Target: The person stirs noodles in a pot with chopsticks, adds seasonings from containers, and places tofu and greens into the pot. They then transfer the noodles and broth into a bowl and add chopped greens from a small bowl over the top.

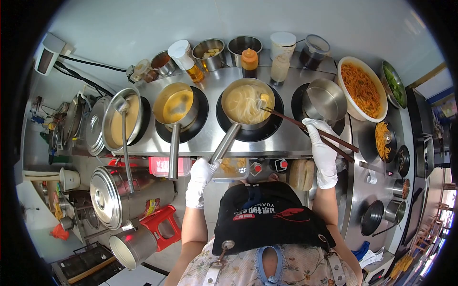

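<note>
My gloved left hand is wrapped round the handle of a saucepan that sits on a black burner. Pale noodles lie in broth inside this pan, with a small yellow piece near the right side. In my gloved right hand is a pair of long brown chopsticks, their tips reaching into the noodles. Just beyond that hand stands a steel pot on the right burner. Another saucepan with yellowish liquid rests on the burner to the left.
A steel bowl of tan liquid with a ladle stands far left. Sauce bottles and steel containers line the back. At right are a large bowl of orange shreds and a bowl of greens. A lidded pot and red stool stand lower left.
</note>
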Tool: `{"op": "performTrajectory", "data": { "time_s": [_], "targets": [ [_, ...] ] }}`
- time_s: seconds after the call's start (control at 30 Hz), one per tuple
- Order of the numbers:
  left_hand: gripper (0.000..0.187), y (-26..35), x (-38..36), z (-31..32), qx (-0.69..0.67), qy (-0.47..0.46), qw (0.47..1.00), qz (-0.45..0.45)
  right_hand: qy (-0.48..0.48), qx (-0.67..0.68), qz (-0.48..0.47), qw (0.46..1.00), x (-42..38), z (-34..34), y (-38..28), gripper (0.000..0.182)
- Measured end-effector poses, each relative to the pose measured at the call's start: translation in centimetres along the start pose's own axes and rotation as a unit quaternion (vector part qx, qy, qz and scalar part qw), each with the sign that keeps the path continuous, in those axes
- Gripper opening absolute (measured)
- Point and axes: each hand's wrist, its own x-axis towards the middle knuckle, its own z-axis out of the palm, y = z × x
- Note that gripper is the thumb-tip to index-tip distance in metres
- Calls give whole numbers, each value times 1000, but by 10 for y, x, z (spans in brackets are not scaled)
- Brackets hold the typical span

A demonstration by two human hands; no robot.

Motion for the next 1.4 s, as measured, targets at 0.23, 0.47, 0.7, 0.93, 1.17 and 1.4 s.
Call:
{"op": "performTrajectory", "data": {
  "time_s": [0.23,0.47,0.7,0.93,1.17,1.4],
  "targets": [
    [47,7,-2,-7,-3,-26,1000,-13,6,-5,-6,1000,-3,-5,2,10],
    [47,0,0,-1,-18,1,1000,5,13,11,-2,1000,-7,-5,6,11],
    [47,1,0,-1,-14,-9,1000,-5,15,20,13,1000,-8,-6,7,10],
    [48,2,0,-3,-19,-11,1000,-7,10,10,17,1000,-9,-8,7,12],
    [48,7,-2,-7,-11,-8,1000,-9,0,11,19,1000,-9,-8,10,13],
    [51,8,-1,-8,-10,-27,999,-16,1,15,23,1000,-10,-9,12,13]
  ]
}}
